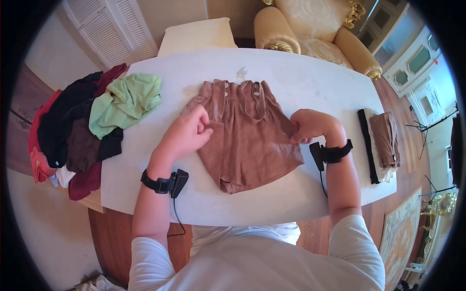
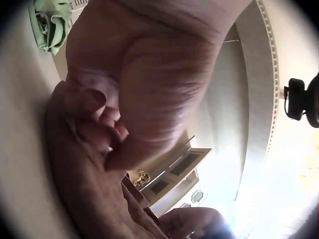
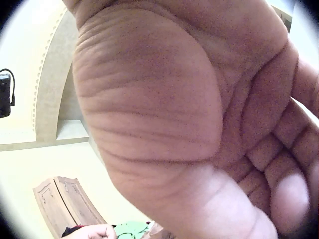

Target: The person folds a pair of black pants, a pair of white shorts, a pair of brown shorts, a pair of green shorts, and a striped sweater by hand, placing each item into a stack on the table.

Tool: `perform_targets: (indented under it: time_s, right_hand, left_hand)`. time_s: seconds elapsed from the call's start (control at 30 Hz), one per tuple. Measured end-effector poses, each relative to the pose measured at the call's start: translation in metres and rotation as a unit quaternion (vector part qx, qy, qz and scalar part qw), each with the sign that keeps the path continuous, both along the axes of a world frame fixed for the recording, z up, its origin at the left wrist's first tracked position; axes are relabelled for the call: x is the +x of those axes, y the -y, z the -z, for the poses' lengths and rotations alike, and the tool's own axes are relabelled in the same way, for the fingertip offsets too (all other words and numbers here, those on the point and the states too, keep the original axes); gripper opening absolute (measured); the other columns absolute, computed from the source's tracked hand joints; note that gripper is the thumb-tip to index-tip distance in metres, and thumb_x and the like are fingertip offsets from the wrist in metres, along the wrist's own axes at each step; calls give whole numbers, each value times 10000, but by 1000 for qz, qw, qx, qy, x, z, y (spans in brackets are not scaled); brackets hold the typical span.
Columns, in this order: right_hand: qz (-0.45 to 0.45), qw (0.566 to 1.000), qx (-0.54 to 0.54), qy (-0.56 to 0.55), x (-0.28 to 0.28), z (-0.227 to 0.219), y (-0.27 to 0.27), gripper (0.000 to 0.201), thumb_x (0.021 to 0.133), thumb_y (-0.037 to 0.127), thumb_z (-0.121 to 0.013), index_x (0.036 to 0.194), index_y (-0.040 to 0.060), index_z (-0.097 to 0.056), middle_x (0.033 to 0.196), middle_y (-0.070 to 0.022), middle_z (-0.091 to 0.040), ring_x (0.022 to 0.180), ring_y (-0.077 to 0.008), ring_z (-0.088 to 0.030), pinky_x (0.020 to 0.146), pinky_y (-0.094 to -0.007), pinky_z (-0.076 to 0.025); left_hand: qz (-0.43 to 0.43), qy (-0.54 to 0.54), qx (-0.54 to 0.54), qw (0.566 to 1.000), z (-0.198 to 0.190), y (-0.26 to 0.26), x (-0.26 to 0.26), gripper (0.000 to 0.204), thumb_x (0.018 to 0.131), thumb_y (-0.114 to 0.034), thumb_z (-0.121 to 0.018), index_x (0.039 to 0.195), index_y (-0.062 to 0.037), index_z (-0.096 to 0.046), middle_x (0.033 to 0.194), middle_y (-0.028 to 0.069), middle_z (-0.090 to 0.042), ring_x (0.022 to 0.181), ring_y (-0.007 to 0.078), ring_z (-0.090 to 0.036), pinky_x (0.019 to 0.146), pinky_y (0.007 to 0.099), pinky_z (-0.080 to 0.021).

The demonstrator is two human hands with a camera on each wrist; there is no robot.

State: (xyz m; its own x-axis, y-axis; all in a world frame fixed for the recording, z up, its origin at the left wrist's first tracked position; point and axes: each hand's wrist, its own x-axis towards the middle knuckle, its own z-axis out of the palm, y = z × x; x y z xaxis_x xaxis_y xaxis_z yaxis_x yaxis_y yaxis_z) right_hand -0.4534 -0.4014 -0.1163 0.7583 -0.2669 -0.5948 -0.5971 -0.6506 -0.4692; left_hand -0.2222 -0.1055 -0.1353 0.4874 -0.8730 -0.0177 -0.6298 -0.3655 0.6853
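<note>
Brown shorts point(image 1: 252, 150) lie spread on the white table, their buttoned waistband at the far side and a fabric loop hanging from it. My left hand point(image 1: 189, 133) pinches the shorts near their left side, where a flap of cloth is folded over. In the left wrist view the curled fingers of that left hand point(image 2: 144, 84) meet the brown cloth point(image 2: 84, 184). At the right edge of the shorts, my right hand point(image 1: 315, 126) pinches the fabric between thumb and fingers. The right wrist view shows the right hand point(image 3: 189, 109) with curled fingers; its grip point is hidden there.
A heap of dark and red clothes point(image 1: 73, 121) with a light green garment point(image 1: 126, 104) sits on the left. Folded clothes point(image 1: 386, 140) lie at the table's right edge. A gold armchair point(image 1: 315, 29) and a pale seat point(image 1: 196, 36) stand beyond the table point(image 1: 194, 60).
</note>
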Motion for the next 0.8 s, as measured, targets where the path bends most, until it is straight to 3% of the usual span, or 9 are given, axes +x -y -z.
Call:
perform_targets:
  time_s: [0.1, 0.3, 0.57, 0.7, 0.8]
  right_hand:
    - [0, 1000, 4, -1, 1, 0, 1, 288, 796, 144, -855, 797, -12, -613, 744, -106, -704, 665, -207, -731, 594, -333, -582]
    - [22, 997, 57, 57, -5, -16, -3, 265, 835, 135, -820, 829, -5, -595, 755, -92, -707, 674, -191, -729, 582, -315, -575]
    - [77, 949, 253, 168, -4, -39, -22, 198, 944, 79, -683, 1111, 1, -610, 824, -32, -677, 718, -140, -699, 616, -277, -570]
    - [35, 932, 298, 203, 2, -28, -22, 174, 951, 4, -635, 1124, 0, -643, 880, -8, -680, 795, -102, -669, 702, -275, -578]
    - [-2, 918, 316, 242, 2, -18, -22, 173, 945, -19, -637, 1113, 0, -671, 891, -2, -682, 810, -94, -654, 731, -277, -572]
  left_hand:
    - [110, -73, 61, 989, -3, -1, -7, 326, 847, -191, -841, 954, -42, -572, 744, 75, -632, 673, 221, -621, 634, 367, -491]
    - [125, -39, 40, 991, 8, 0, -5, 345, 859, -237, -854, 979, -43, -594, 750, 66, -627, 677, 203, -606, 639, 354, -491]
    - [75, -97, 23, 992, 7, -1, 1, 244, 928, -207, -796, 950, -38, -622, 756, 34, -645, 686, 131, -591, 641, 306, -487]
    - [30, -115, -30, 992, 10, 2, 4, 189, 935, -171, -778, 972, -47, -640, 736, 17, -621, 682, 114, -575, 632, 294, -479]
    - [-12, -67, -117, 991, 6, 5, -4, 190, 907, -74, -787, 1031, -58, -643, 724, -61, -521, 653, 55, -487, 590, 259, -421]
